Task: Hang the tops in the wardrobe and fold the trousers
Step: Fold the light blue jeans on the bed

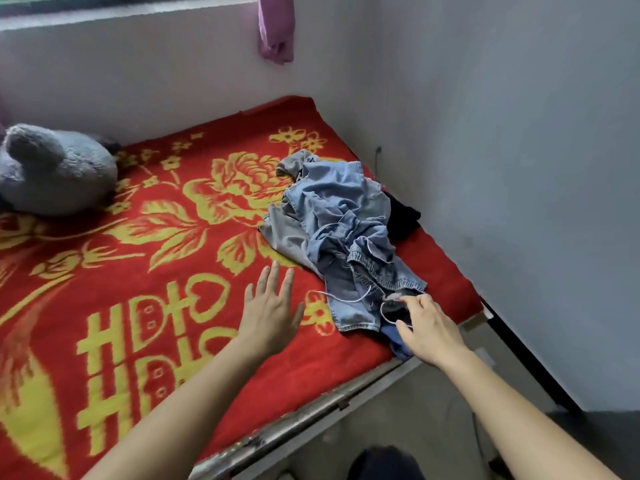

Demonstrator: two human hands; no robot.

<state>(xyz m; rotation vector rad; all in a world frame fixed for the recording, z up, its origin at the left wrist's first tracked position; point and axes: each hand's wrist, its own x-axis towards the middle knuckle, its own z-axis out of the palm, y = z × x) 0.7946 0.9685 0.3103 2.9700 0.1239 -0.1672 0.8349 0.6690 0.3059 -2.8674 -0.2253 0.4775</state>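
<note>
Nearest, the bed edge (311,420) runs just in front of the jeans (349,230), which lie crumpled on the red blanket (138,271). At their near end the right hand (427,325) has its fingers curled onto the cloth by the elastic waist and seems to pinch it. Just left of the jeans, the left hand (270,306) is spread over the blanket, fingers straight, holding nothing.

A white cord (349,299) loops loose across the near end of the jeans. It could snag in the fingers, or be pulled instead of the cloth. A one-handed tug would likely drag along the grey garment (287,233) tangled under their left side. The black garment (403,216) behind them could follow, over the edge to the floor. No wardrobe shows.
</note>
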